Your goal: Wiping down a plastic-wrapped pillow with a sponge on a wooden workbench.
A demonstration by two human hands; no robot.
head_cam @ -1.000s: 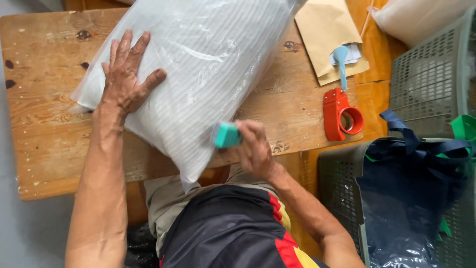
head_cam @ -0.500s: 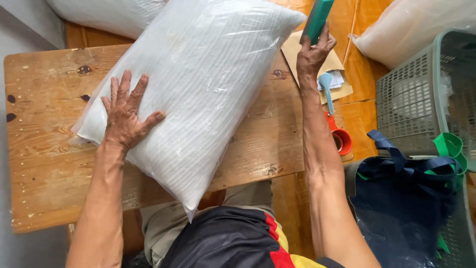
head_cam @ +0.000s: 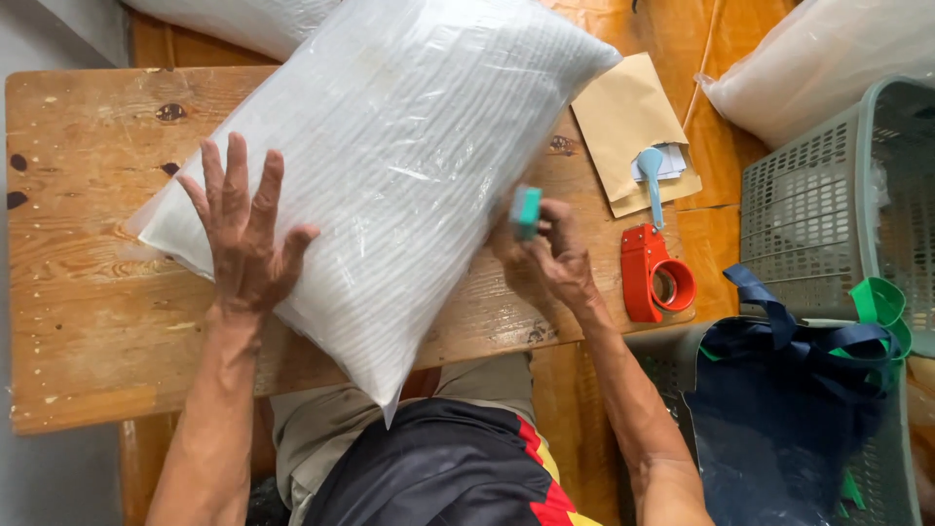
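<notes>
Your left hand (head_cam: 243, 244) is lying flat w/ fingers spread wide, gripping nothing, palm pressing on the near-left part of the big white plastic-wrapped package (head_cam: 390, 185). That package is lying slantwise across the wooden table (head_cam: 88, 321), its near corner hanging over the table edge toward your lap.

Your right hand (head_cam: 550, 258) is curled shut round a small teal block (head_cam: 527, 211), holding it upright at the package's right edge; can't tell whether block and wrap are actually touching.

Just right of that hand a red tape dispenser (head_cam: 654, 275) is sitting on the table's right end, roll hole facing up. Beyond it, a tan paper envelope (head_cam: 623, 122) is lying flat, w/ a light blue handled tool (head_cam: 651, 180) and some white slips resting on its near corner.

Further right, off the table, a grey-green plastic basket (head_cam: 828, 205) is standing, cut off by the frame edge. Nearer you on that side a dark blue bag (head_cam: 789, 419) is slumping, handles up, w/ green plastic pieces (head_cam: 881, 304) at its top right; what they are is hard to make out.

Beyond your left hand, a 2nd white package (head_cam: 234, 21) is showing only its near edge at the top. Another (head_cam: 828, 49) is cut off top right. No labels are readable on any wrap.
</notes>
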